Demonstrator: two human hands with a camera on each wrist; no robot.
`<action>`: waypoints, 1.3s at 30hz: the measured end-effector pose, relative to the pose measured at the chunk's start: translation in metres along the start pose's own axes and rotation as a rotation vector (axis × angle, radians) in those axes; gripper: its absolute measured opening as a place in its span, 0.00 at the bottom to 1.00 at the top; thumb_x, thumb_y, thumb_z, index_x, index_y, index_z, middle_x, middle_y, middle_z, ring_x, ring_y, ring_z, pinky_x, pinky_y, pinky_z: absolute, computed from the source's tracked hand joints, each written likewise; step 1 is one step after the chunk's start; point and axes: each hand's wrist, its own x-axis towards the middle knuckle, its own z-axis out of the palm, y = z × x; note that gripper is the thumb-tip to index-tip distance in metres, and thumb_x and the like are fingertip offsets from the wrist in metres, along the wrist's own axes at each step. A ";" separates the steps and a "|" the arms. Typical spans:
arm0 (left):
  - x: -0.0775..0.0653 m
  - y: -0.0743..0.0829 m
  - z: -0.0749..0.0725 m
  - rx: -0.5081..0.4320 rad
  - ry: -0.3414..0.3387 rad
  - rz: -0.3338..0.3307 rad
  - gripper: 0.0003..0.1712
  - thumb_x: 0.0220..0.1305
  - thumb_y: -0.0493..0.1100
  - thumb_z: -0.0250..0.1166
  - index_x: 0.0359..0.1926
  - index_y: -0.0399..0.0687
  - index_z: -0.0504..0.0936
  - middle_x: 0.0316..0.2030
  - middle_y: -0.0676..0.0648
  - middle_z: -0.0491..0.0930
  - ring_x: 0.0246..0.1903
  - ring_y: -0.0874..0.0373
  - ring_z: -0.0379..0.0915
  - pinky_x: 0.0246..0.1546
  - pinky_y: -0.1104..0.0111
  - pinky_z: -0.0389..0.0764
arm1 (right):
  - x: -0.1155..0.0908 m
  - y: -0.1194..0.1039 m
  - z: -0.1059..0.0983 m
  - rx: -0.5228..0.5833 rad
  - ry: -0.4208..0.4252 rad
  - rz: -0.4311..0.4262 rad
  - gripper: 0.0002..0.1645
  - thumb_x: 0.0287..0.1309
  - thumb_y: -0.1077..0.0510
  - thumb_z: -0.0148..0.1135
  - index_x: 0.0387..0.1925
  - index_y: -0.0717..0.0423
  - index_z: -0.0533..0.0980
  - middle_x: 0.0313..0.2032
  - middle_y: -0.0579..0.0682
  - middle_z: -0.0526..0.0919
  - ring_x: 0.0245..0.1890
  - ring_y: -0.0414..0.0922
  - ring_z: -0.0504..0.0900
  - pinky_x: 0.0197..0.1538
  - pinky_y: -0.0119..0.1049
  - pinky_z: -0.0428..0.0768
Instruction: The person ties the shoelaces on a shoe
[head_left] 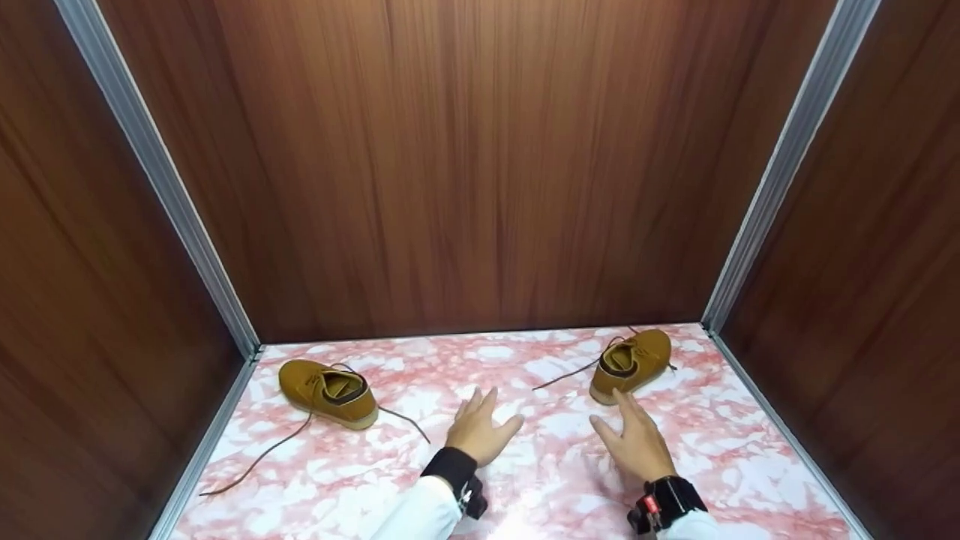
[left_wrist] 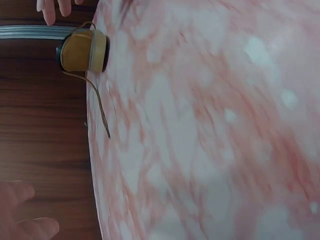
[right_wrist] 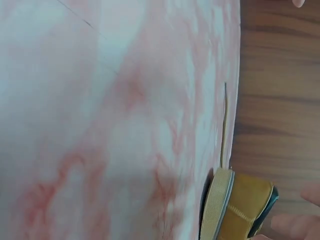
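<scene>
Left hand [head_left: 481, 435] spread; right hand [head_left: 637, 441] near brown shoe [head_left: 651, 349]

No lettering, brand, number or sign can be read in any view. Small dark marks [head_left: 313, 380] on the left shoe [head_left: 334, 407] and a red patch [head_left: 651, 505] on the right wrist's black band [head_left: 679, 496] are too small to make out.

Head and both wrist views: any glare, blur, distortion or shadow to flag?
Head: bright glare on the tabletop at bottom centre, between the wrists; side wall at left darker than the back wall. Left wrist: dimmer picture, tabletop's edge bows, fingers at lower left look soft. Right wrist: hazy tabletop, soft dark patch, probably shadow, beside the shoe.
</scene>
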 end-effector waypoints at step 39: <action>0.071 0.102 0.050 -0.171 -0.153 -0.077 0.50 0.56 0.74 0.52 0.71 0.48 0.64 0.70 0.37 0.65 0.69 0.40 0.61 0.69 0.49 0.63 | 0.096 0.018 -0.029 0.311 -0.029 0.462 0.46 0.67 0.35 0.40 0.64 0.74 0.62 0.58 0.74 0.71 0.50 0.61 0.78 0.45 0.43 0.80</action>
